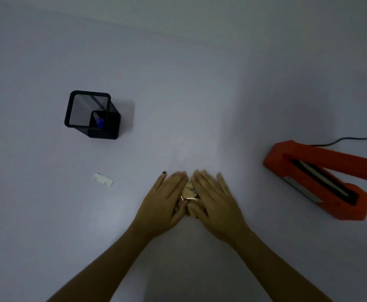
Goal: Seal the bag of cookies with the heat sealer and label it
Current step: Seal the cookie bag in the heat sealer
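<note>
Dim frame, low contrast. Both hands lie flat, palms down, side by side on the white table (178, 83) near the middle of its near edge. Left hand (165, 201) and right hand (213, 203) cover the bag of cookies (188, 191) almost fully; only a speckled cookie patch and a glint of clear film show in the gap between the hands. Bag outline and its open end: hidden. Fingers are extended, pressing on top rather than curled round it; can't tell whether the thumbs pinch the film underneath. Fingertips of both hands are motion-blurred.

Heat sealer (322, 179), orange, sits at the right edge, arm raised, dark sealing strip visible. Its far end is cut off by the frame. Black cord (352, 139) runs off right behind it.

Label (103, 179), a small white slip, lies left of the hands, well apart; print unreadable.

Black mesh pen holder (91, 114) stands toward the far left, with a blue pen (99, 122) inside, mostly hidden.
</note>
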{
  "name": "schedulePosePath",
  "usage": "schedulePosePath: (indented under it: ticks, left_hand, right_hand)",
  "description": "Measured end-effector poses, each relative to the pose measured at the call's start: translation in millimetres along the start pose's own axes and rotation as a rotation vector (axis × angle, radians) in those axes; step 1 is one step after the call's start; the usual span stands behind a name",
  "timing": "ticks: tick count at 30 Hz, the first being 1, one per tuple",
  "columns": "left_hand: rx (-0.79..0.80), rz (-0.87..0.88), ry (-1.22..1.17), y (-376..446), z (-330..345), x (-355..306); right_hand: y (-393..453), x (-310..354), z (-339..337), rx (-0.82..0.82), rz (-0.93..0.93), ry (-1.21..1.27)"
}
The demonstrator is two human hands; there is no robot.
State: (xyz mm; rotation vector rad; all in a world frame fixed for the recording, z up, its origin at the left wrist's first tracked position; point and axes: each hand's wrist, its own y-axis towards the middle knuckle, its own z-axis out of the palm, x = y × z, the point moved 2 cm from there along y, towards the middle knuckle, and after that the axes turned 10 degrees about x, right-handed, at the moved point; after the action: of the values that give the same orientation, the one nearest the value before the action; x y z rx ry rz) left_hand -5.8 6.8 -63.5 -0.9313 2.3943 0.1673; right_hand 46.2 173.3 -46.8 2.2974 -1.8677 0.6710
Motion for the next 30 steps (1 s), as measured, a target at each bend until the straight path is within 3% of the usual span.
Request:
schedulePosePath:
  ticks: [5,12,20,27,30]
  left_hand:
    - [0.038,-0.018,-0.023,0,0,3]
    - [0.05,-0.033,-0.031,1,-1,3]
    - [0.029,-0.034,-0.023,-1,0,3]
    - [0.027,-0.025,-0.032,-1,2,3]
    - [0.009,-0.015,-0.006,-2,2,2]
  right_hand:
    - [-5,-38,-10,0.181,-0.078,-0.126]
    - [13,-39,-28,0.095,-0.139,-0.11]
    - [69,-65,-28,0.385,-0.392,-0.397]
    - [104,-84,-55,0.306,-0.185,-0.398]
    - [106,-56,-47,0.316,-0.39,-0.427]
